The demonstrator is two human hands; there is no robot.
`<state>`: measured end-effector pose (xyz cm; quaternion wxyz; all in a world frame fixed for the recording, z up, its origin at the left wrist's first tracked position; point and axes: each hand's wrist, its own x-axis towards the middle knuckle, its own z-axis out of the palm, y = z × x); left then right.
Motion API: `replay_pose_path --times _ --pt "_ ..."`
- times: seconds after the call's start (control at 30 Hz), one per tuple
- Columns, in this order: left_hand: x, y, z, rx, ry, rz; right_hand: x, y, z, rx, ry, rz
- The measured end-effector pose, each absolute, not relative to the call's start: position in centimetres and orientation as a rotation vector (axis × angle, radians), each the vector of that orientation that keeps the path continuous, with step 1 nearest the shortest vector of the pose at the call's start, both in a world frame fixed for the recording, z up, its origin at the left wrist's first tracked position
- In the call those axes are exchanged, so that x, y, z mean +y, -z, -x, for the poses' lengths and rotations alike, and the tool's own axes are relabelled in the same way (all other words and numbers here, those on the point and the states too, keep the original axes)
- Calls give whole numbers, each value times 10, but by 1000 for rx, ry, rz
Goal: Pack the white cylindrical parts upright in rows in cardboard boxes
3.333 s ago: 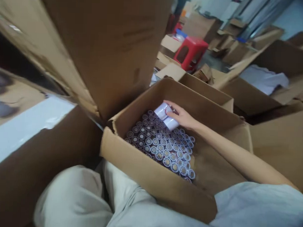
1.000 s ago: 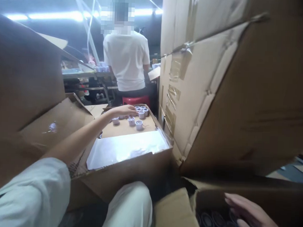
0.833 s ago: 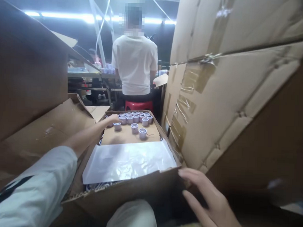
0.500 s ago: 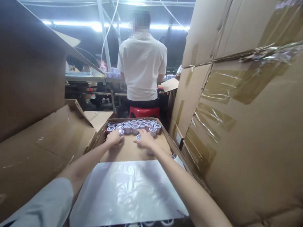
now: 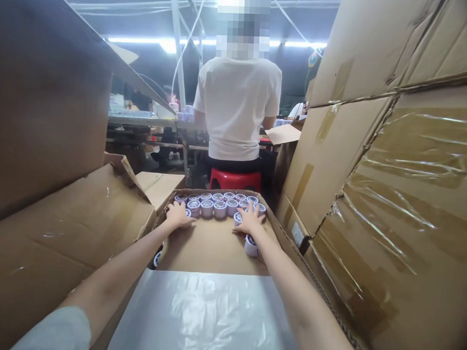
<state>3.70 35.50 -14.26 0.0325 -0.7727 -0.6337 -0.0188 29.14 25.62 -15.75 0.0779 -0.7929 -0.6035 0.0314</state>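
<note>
Two close rows of white cylinders (image 5: 220,210) line the far end of an open box (image 5: 294,259); one cylinder (image 5: 251,246) stands outside them. The right hand (image 5: 250,222) spreads fingers wide over others; the left hand (image 5: 176,216) curves around another, grip unclear.

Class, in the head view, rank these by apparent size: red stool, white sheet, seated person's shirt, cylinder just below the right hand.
1. White sheet, helped by nearness
2. Shirt
3. Red stool
4. Cylinder
</note>
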Motion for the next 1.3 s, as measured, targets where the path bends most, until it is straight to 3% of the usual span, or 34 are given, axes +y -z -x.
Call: replay_pose_path --times 0.1,0.33,0.47,0.67,0.87,1.13,1.3 --pt "356 142 -30 -1804 20 2498 254 156 -300 -1825 -288 2364" --pt "349 149 -15 -1850 190 2612 227 145 -280 -1928 0 2398" --pt "341 150 -20 -1941 34 2571 213 145 -280 -1937 -60 2425" --pt "318 151 -24 -1729 153 2719 214 153 -272 -2083 -26 2176" --pt "283 155 -29 -1620 43 2744 215 152 -248 -2224 19 1990" --pt "263 156 -28 -1619 48 2672 156 104 -254 -1477 -152 1408" --pt "254 139 -27 -1639 219 2866 69 56 -265 -1031 -522 1048"
